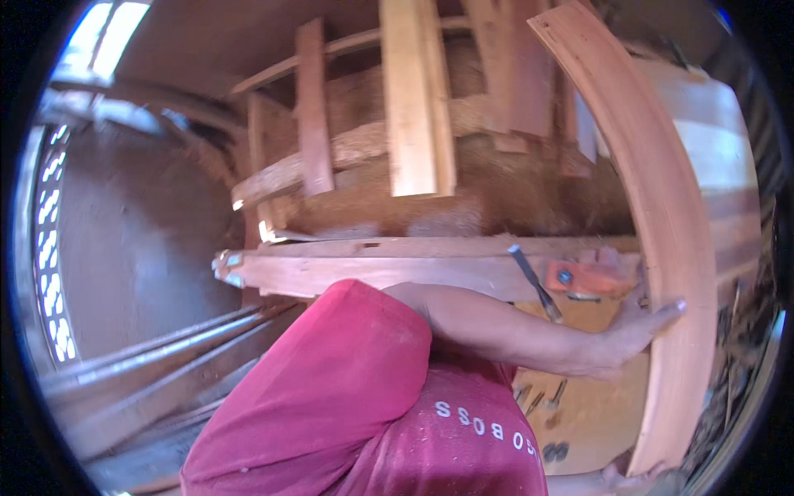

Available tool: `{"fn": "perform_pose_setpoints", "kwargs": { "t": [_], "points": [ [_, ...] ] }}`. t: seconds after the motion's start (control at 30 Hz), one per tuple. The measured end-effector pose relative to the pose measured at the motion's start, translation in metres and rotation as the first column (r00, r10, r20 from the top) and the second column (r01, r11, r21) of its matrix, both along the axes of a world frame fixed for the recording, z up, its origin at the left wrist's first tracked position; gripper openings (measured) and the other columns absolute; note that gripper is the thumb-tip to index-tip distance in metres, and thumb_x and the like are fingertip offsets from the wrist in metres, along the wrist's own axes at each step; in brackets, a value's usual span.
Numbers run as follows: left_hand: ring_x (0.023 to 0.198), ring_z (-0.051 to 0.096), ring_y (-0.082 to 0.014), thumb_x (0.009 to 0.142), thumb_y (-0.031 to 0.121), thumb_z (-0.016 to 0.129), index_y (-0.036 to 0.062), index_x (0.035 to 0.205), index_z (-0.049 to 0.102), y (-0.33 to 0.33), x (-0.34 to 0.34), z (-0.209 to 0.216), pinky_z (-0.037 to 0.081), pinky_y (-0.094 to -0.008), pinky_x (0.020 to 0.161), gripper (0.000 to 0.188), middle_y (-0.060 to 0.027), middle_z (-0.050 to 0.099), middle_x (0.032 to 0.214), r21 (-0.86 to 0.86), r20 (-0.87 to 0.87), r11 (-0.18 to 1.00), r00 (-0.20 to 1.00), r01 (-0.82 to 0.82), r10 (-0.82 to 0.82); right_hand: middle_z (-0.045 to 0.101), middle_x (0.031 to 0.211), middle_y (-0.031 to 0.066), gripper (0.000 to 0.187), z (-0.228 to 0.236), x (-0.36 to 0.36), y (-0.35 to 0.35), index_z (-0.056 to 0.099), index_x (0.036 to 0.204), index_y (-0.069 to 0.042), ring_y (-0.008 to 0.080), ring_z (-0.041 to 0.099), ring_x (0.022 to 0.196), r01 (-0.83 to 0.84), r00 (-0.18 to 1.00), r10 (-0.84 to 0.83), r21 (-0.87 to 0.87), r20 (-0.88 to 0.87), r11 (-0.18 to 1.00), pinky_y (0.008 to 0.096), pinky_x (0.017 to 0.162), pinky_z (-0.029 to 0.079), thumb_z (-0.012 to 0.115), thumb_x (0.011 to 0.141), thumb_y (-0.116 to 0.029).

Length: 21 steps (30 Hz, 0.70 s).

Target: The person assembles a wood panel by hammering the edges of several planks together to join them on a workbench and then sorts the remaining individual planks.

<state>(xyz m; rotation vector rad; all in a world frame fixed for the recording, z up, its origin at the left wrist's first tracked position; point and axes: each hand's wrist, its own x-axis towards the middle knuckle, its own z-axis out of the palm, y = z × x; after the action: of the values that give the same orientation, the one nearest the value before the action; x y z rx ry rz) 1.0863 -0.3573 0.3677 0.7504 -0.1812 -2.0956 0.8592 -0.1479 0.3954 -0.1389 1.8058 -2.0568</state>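
A long reddish-brown wooden board point(674, 198), bent by the lens, runs down the right side from the far edge to the near edge. My left arm reaches across to the right, and my left hand point(633, 331) grips the board's left edge, thumb on its face. Low in the picture, my right hand point(637, 478) holds the board's near end; its fingers are partly hidden. Left of the board, an orange tool point(583, 277) with a dark round knob lies on the bench. Beside it is a slim dark chisel-like tool point(536, 281) with a light blue end.
A wooden beam point(397, 271) runs along the bench. Several planks point(409, 99) lean or lie beyond it on a rough shelf. Small metal tools point(546, 397) lie on a tan panel point(604, 405). Long timbers point(165, 364) are at the left, near a wall point(149, 215).
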Motion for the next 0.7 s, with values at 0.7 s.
{"fn": "perform_pose_setpoints", "kwargs": {
  "t": [0.7],
  "points": [
    [0.099,0.060,-0.0250,0.091,0.033,0.065,0.0057,0.124,0.054,0.229,0.380,-0.176,0.052,-0.0434,0.087,0.044,-0.0105,0.061,0.109,0.412,0.418,0.617,0.741,-0.670,0.525,0.054,0.132,0.0126,0.070,-0.153,0.284,-0.030,0.038,0.141,-0.001,0.0252,0.055,0.121,-0.998,-0.011,0.894,0.045,0.449,-0.035,0.0404,0.102,0.046,0.072,0.082,-0.018]
  ]
}}
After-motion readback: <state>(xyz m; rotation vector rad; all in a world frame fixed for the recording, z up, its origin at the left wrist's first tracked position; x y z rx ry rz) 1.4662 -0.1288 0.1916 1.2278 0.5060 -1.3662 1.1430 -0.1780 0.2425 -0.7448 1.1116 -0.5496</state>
